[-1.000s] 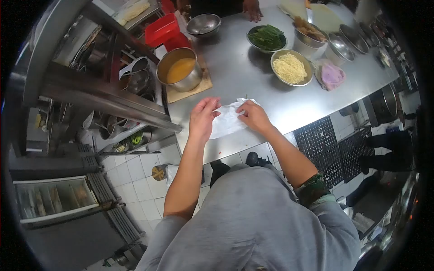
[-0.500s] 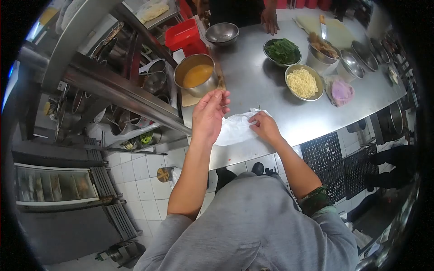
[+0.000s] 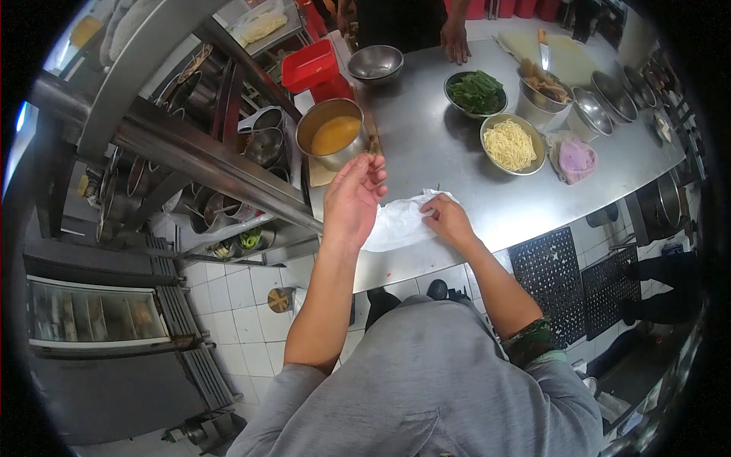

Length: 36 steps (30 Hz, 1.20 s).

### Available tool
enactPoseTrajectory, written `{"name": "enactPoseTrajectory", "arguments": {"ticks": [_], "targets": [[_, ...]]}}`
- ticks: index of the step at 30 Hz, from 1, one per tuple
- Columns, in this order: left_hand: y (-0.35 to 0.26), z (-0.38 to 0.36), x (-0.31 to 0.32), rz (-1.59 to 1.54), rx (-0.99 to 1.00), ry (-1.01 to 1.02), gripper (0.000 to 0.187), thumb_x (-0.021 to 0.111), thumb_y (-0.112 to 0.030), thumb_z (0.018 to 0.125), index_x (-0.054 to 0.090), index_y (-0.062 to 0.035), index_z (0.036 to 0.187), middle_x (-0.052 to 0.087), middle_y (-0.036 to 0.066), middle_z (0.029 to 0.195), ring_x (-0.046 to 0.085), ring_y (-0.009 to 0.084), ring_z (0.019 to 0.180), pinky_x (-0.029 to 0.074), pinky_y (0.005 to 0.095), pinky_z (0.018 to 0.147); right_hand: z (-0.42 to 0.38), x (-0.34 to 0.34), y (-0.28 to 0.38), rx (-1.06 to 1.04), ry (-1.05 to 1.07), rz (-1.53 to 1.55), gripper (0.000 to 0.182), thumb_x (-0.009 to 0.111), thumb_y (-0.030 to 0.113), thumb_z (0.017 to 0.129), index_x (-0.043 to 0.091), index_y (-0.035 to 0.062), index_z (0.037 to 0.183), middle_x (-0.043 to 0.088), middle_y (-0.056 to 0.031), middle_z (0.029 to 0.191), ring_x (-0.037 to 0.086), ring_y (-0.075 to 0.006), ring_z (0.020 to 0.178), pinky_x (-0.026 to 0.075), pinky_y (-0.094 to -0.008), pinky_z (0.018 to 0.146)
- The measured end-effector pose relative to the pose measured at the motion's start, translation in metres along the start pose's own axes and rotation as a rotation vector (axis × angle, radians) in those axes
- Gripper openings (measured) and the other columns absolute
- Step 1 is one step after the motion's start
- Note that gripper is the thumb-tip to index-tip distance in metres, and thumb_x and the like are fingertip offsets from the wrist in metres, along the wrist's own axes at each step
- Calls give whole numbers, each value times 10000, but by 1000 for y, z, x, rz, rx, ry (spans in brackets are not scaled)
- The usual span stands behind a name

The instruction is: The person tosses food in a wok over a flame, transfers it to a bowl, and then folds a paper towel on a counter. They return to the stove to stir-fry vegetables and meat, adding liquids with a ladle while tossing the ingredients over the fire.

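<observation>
A crumpled white sheet [image 3: 396, 227], thin cloth or plastic, lies near the front edge of the steel table [image 3: 415, 145]. My right hand [image 3: 449, 221] pinches its right end between thumb and fingers. Just above the sheet's left end I hold up my left hand [image 3: 354, 198], palm turned inward. Its fingertips are pressed together, and I cannot make out anything between them. Behind my left hand stands a steel pot [image 3: 306, 141] with orange-yellow liquid [image 3: 335, 135], on a board [image 3: 320, 174].
A bowl of noodles [image 3: 510, 147], a bowl of greens [image 3: 476, 93], a knife [image 3: 544, 49] and a purple bundle [image 3: 577, 158] sit to the right. A red container [image 3: 308, 65] and a metal bowl [image 3: 375, 62] stand behind. A person's hand [image 3: 455, 42] touches the table's far side. A steel frame [image 3: 205, 156] rises left.
The view has shifted slightly, and the table's things appear a little lower. Both hands keep nearly the same pose, my right one still on the white sheet.
</observation>
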<state>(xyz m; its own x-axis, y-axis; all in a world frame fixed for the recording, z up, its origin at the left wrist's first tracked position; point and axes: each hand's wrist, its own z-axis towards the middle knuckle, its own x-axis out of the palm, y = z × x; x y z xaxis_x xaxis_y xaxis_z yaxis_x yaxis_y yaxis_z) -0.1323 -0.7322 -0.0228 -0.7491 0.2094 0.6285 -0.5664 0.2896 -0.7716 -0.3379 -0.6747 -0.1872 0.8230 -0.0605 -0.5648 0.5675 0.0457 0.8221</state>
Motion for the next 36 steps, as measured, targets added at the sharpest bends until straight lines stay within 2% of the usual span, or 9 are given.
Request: {"name": "enactPoseTrajectory", "arguments": {"ticks": [26, 35, 36], "targets": [[-10, -6, 7, -56, -13, 39, 132, 607, -184, 1000, 632, -90, 1089, 676, 37, 1077, 613, 144, 941, 488, 304, 808, -1, 1, 2, 27, -2, 2, 173, 731, 82, 794, 721, 71, 967, 636, -104, 1004, 687, -246, 856, 541, -372, 831], [-6, -7, 6, 11, -17, 3, 142, 617, -169, 993, 635, -61, 1084, 686, 51, 1087, 614, 144, 937, 490, 302, 813, -2, -1, 5, 25, -14, 2, 173, 731, 77, 794, 717, 72, 967, 635, -97, 1010, 687, -245, 860, 539, -373, 821], [0, -7, 2, 145, 6, -9, 138, 624, -170, 989, 647, -54, 1058, 691, 54, 1079, 621, 143, 916, 494, 300, 802, -3, 0, 5, 18, -17, 9, 174, 732, 78, 793, 716, 71, 966, 635, -97, 1011, 686, -247, 861, 539, -375, 822]]}}
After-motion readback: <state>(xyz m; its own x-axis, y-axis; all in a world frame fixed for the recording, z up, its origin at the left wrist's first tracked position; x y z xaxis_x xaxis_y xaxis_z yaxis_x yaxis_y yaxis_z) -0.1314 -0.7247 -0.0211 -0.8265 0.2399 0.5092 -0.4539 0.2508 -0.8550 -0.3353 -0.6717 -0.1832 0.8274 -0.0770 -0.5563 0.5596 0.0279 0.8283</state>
